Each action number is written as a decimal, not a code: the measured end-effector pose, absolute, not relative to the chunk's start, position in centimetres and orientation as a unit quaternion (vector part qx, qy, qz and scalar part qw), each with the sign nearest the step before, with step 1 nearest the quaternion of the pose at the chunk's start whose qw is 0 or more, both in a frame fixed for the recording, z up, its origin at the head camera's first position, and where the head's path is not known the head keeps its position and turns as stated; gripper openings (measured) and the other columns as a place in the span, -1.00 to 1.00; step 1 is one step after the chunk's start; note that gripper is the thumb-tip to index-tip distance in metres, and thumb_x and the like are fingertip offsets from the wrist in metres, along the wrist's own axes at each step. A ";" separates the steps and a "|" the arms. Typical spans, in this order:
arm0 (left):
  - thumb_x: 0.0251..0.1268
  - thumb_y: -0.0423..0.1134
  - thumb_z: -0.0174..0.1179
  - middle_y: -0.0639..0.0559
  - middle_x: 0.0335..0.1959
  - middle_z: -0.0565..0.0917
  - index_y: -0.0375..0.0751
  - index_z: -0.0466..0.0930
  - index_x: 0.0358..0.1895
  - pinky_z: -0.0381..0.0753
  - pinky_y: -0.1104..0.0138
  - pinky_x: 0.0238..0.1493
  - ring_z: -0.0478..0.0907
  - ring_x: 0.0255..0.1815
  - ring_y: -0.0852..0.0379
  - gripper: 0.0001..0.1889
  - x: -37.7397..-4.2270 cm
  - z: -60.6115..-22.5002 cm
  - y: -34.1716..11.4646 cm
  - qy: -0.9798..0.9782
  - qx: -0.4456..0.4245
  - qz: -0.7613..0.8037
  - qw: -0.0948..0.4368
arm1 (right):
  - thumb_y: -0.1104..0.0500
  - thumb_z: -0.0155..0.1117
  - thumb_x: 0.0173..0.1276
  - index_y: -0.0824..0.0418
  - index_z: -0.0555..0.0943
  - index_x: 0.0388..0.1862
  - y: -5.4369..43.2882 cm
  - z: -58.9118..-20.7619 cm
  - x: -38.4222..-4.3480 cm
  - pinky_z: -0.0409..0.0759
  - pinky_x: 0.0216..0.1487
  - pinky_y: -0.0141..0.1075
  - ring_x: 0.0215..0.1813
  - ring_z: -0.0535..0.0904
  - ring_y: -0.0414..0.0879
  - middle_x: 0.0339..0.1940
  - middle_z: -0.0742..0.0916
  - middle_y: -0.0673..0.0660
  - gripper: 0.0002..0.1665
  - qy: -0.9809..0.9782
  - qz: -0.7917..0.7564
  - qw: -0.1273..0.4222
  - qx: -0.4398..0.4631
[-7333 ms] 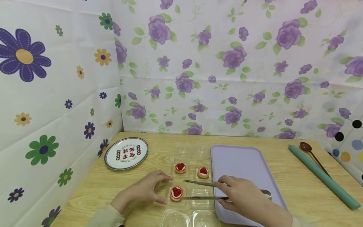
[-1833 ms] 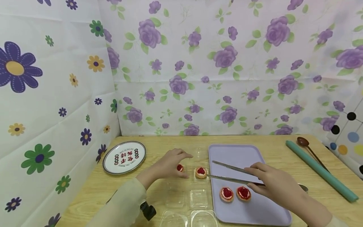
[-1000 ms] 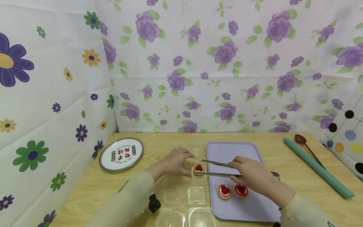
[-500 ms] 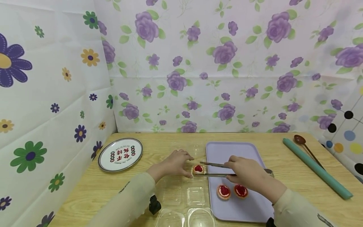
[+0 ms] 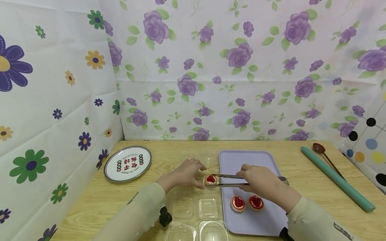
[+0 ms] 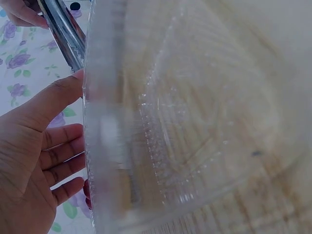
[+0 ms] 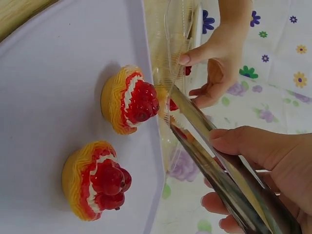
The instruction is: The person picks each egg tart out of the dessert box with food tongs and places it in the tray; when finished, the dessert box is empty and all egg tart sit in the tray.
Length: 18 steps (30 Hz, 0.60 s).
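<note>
In the head view, my right hand (image 5: 263, 182) grips metal tongs (image 5: 230, 176); their tips lie on either side of a red-topped tart (image 5: 210, 179) in the clear plastic container (image 5: 208, 207). My left hand (image 5: 187, 173) arches over the container's left part, fingers bent loosely and apart. The left wrist view shows its thumb (image 6: 66, 92) at the clear plastic edge. Behind that hand, a bit of red topping (image 7: 188, 70) shows in the right wrist view. Two more tarts, a left one (image 5: 238, 204) and a right one (image 5: 256, 203), sit on the lilac tray (image 5: 250, 160).
A white plate (image 5: 128, 164) with printed characters lies at the back left. To the right are a teal roll (image 5: 337, 179) and a dark brown spoon (image 5: 319, 148). The container's raised clear lid (image 5: 214, 231) is nearest me. Floral cloth hangs behind the table.
The container's front-left tart has gone since the earliest frame; two tarts now show on the tray. The tongs have moved left from over the tray and narrowed around the container's right-hand tart.
</note>
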<state>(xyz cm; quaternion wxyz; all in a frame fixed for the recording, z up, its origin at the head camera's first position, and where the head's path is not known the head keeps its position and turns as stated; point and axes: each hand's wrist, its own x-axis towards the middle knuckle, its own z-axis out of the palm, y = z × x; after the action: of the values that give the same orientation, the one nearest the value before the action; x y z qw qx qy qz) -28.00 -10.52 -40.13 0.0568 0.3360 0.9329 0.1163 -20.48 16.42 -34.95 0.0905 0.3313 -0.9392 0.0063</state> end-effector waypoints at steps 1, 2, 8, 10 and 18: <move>-0.05 0.16 0.43 0.04 0.18 0.58 -0.11 0.52 0.20 0.13 -0.10 0.47 0.37 0.29 -0.01 -0.28 -28.0 -40.1 -10.5 0.933 0.336 0.116 0.057 | 0.07 0.49 0.09 0.10 0.72 -0.23 16.4 -35.0 -20.5 0.49 -0.51 -0.39 -0.48 0.50 -0.28 -0.45 0.61 -0.07 -0.74 -0.938 0.006 0.091 0.334; -0.05 0.16 0.43 0.04 0.17 0.58 -0.11 0.52 0.21 0.13 -0.10 0.47 0.38 0.29 -0.01 -0.27 -28.0 -40.1 -10.5 0.933 0.336 0.116 0.056 | 0.07 0.49 0.09 0.10 0.72 -0.23 16.4 -35.0 -20.5 0.49 -0.51 -0.40 -0.48 0.50 -0.28 -0.45 0.60 -0.08 -0.74 -0.937 0.005 0.093 0.337; -0.05 0.14 0.44 0.03 0.16 0.58 -0.13 0.52 0.20 0.14 -0.10 0.46 0.38 0.28 -0.01 -0.28 -27.9 -40.0 -10.6 0.932 0.338 0.121 0.056 | 0.05 0.48 0.09 0.11 0.71 -0.19 16.5 -35.2 -20.5 0.51 -0.49 -0.41 -0.46 0.51 -0.28 -0.43 0.60 -0.07 -0.70 -0.935 -0.002 0.101 0.340; -0.04 0.13 0.44 0.03 0.16 0.58 -0.14 0.52 0.20 0.15 -0.10 0.46 0.38 0.28 -0.02 -0.29 -27.9 -40.1 -10.6 0.931 0.340 0.121 0.056 | 0.05 0.48 0.10 0.13 0.71 -0.17 16.6 -35.4 -20.4 0.52 -0.49 -0.41 -0.45 0.52 -0.26 -0.42 0.61 -0.05 -0.68 -0.935 -0.003 0.103 0.339; -0.05 0.14 0.44 0.04 0.13 0.59 -0.13 0.53 0.19 0.19 -0.09 0.44 0.40 0.26 0.00 -0.29 -27.9 -40.3 -10.7 0.930 0.343 0.121 0.052 | 0.05 0.48 0.09 0.16 0.70 -0.09 17.2 -35.4 -19.9 0.57 -0.42 -0.37 -0.37 0.58 -0.22 -0.35 0.64 -0.04 -0.61 -0.934 0.013 0.128 0.334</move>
<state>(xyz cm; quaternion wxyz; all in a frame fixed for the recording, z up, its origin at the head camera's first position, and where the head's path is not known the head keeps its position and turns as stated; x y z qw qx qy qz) -27.89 -10.66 -40.28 0.0516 0.3426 0.9303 0.1208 -19.89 17.15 -35.41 0.1284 0.3342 -0.9336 0.0128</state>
